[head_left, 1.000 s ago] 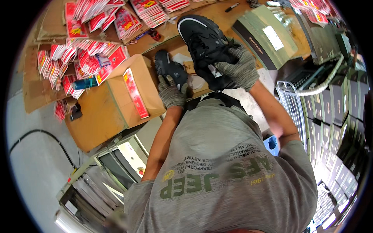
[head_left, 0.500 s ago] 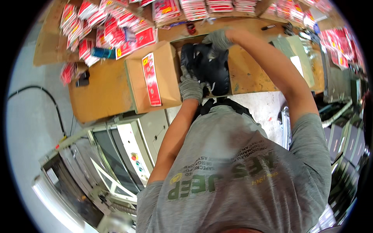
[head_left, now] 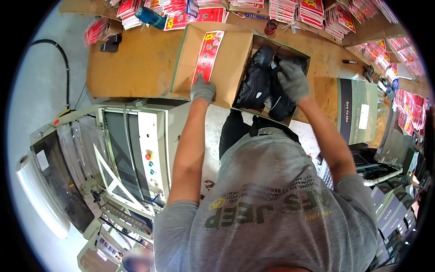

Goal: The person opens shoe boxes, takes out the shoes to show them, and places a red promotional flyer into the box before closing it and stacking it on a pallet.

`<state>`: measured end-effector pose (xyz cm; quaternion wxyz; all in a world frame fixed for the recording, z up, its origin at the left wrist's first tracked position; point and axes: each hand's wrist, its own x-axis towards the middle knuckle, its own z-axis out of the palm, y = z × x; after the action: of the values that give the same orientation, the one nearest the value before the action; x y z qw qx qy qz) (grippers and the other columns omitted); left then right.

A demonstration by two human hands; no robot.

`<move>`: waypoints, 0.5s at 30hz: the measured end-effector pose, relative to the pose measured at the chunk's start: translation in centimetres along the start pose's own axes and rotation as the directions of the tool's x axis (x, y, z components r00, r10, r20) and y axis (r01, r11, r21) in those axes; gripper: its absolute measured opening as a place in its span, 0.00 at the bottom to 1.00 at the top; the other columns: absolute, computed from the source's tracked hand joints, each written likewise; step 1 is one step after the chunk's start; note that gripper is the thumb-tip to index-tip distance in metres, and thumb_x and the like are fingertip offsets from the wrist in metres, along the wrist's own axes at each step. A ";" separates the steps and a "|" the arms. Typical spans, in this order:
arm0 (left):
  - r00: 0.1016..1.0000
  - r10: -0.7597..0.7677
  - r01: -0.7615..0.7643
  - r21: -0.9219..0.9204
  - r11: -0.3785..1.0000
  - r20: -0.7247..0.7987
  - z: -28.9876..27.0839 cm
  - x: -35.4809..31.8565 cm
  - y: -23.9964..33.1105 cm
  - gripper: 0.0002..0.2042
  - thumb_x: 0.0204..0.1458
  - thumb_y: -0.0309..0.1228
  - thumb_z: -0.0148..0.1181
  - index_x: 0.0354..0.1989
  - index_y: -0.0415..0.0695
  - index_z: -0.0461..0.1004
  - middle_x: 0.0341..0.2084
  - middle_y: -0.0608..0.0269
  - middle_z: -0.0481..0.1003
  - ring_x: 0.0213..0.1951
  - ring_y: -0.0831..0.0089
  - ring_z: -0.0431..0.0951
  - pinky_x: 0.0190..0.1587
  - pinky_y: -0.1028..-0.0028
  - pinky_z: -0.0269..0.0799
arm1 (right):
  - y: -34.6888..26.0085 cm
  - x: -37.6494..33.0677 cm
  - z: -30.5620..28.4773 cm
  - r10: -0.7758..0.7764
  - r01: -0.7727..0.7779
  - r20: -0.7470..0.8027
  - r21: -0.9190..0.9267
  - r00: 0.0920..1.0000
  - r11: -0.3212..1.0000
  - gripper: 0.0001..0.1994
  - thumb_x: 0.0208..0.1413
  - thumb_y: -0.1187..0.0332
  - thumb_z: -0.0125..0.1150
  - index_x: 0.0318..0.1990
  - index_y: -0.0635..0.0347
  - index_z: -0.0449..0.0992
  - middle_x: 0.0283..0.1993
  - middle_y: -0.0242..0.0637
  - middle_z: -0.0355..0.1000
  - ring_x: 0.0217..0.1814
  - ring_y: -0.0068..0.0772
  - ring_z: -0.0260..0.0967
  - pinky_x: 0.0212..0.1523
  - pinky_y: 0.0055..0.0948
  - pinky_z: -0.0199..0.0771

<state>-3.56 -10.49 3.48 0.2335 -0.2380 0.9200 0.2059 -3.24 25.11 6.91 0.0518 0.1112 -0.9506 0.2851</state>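
An open cardboard shoebox (head_left: 283,119) holds a pair of black shoes (head_left: 254,86) side by side. Its hinged lid (head_left: 233,59) lies folded back to the left, inner side up. A long red printed slip (head_left: 209,55) with a yellow burst rests on that lid. At the slip's near end is my left hand (head_left: 202,89) in a grey glove, its fingers closed at the slip's tip; the thumb's grip is partly hidden. My gloved right hand (head_left: 293,80) lies over the right shoe with its fingers apart, covering part of it.
Stacks of red printed packets (head_left: 283,10) line the table's far side. A teal bottle (head_left: 150,18) lies at far left. A red jar (head_left: 271,27), a marker (head_left: 350,62) and a closed grey-green box (head_left: 358,111) are on the wooden table. A machine with buttons (head_left: 152,158) stands left of me.
My left hand has gone from the shoes to the red slip on the lid. My right hand has come nearer over the right shoe. The view has shifted.
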 end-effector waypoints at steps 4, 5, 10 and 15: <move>0.952 0.253 -0.307 0.496 0.812 0.174 -1.4 1.6 0.5 0.15 0.57 0.36 0.55 0.48 0.41 0.77 0.44 0.45 0.81 0.47 0.54 0.83 0.49 0.58 0.79 | -5.3 -4.7 0.4 0.314 -0.386 0.238 0.393 0.919 0.834 0.23 0.61 0.63 0.66 0.62 0.63 0.74 0.52 0.45 0.79 0.51 0.37 0.78 0.54 0.30 0.77; 0.943 0.293 -0.332 0.488 0.807 0.158 -1.5 0.8 1.3 0.14 0.57 0.36 0.55 0.45 0.41 0.78 0.42 0.46 0.82 0.46 0.53 0.83 0.48 0.58 0.79 | -6.7 -5.0 0.7 0.351 -0.443 0.269 0.530 0.897 0.723 0.26 0.60 0.64 0.67 0.64 0.63 0.72 0.51 0.43 0.79 0.51 0.33 0.78 0.54 0.29 0.77; 0.603 0.794 -0.762 0.349 0.545 0.079 -0.6 -10.5 4.6 0.06 0.55 0.31 0.56 0.39 0.47 0.77 0.31 0.53 0.81 0.34 0.55 0.82 0.35 0.55 0.77 | -12.9 -0.5 1.1 0.496 -0.521 0.453 0.854 0.740 -0.003 0.39 0.54 0.72 0.72 0.73 0.63 0.59 0.49 0.37 0.78 0.50 0.25 0.75 0.54 0.27 0.77; 0.573 0.820 -0.811 -0.146 0.566 -0.003 -0.1 -15.4 5.9 0.11 0.56 0.37 0.62 0.40 0.44 0.81 0.28 0.53 0.80 0.30 0.57 0.82 0.33 0.59 0.76 | -7.8 -1.5 5.1 0.596 -0.568 0.266 0.718 0.758 0.403 0.42 0.52 0.81 0.70 0.73 0.69 0.53 0.57 0.41 0.75 0.51 0.27 0.75 0.53 0.29 0.78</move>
<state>5.24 -0.58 13.23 0.1259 0.2049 0.9023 0.3579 -0.06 16.23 6.61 -0.0870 -0.2200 -0.7135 0.6595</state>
